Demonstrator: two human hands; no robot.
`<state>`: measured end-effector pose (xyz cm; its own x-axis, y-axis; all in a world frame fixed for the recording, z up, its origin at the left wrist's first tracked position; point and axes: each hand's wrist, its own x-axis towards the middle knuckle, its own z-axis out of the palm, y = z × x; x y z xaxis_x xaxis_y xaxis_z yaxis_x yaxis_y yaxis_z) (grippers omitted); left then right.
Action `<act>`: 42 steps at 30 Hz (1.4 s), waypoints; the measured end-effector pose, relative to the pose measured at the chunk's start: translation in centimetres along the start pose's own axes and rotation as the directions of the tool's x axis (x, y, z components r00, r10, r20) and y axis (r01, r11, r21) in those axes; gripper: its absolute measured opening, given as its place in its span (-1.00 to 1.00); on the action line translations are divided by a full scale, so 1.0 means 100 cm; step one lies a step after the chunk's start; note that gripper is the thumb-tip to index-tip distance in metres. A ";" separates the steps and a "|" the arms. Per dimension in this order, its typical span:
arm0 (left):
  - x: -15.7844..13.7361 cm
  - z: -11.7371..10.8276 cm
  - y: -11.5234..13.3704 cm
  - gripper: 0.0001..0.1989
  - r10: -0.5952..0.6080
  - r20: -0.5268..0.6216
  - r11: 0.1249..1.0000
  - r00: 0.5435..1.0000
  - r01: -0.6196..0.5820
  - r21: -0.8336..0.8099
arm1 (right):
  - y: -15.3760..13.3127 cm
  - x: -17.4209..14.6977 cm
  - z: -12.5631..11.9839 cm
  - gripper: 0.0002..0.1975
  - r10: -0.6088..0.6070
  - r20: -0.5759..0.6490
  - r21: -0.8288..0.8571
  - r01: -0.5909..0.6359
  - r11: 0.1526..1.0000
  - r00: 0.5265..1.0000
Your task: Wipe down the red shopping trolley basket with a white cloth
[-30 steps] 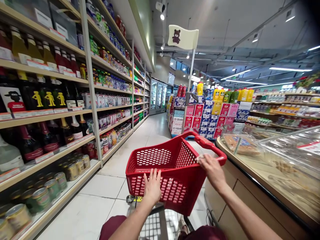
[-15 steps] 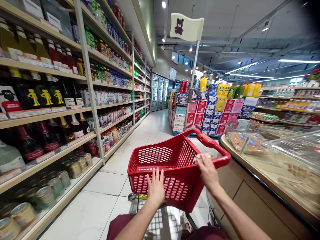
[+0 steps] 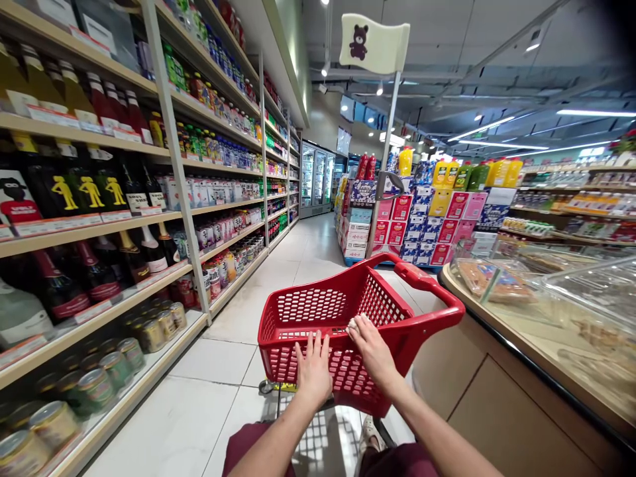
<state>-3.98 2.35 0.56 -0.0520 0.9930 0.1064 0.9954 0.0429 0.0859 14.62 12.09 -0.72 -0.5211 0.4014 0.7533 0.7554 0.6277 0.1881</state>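
Note:
A red plastic shopping cart (image 3: 308, 311) with perforated basket walls stands sideways before me, its basket bare inside. My left hand (image 3: 314, 372) lies against the near wall, fingers spread and their tips at the rim. Just right of it, my right hand (image 3: 371, 344) presses a small crumpled white cloth (image 3: 354, 323) onto the same rim. Most of the cloth is hidden under the fingers. The cart's thick red handle (image 3: 442, 306) is to the right, with neither hand on it. A pole with a cream bear flag (image 3: 373, 43) rises behind the basket.
Shelves of bottles and cans (image 3: 119, 265) line the left side. A glass-topped display counter (image 3: 536, 331) stands close on the right, near the cart handle. Stacked drink boxes (image 3: 422, 225) are ahead. The tiled aisle (image 3: 313, 232) runs toward glass-door fridges (image 3: 317, 175).
My right hand has slid left along the near rim with the white cloth, from close to the handle to beside my left hand. My left hand stays in place on the basket.

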 end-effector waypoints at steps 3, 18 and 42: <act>0.000 0.002 -0.010 -0.30 -0.027 -0.027 1.000 0.999 0.027 -0.006 | 0.014 -0.002 -0.003 -0.66 0.049 0.009 -0.025 -0.049 0.998 0.999; -0.008 0.012 -0.053 -0.29 -0.113 -0.081 0.991 0.990 0.119 0.066 | -0.028 0.000 0.027 -0.62 0.123 -0.037 0.062 -0.120 0.991 0.992; -0.004 0.011 -0.109 -0.33 -0.197 -0.137 0.979 0.971 0.202 0.025 | -0.088 0.051 0.047 -0.68 0.018 0.187 0.311 -0.076 0.947 0.982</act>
<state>-14.69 1.59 -1.56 -0.2575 0.9404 0.2221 0.9660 0.2455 0.0804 3.43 11.72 -1.45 -0.5727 0.5302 0.6252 0.6316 0.7716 -0.0757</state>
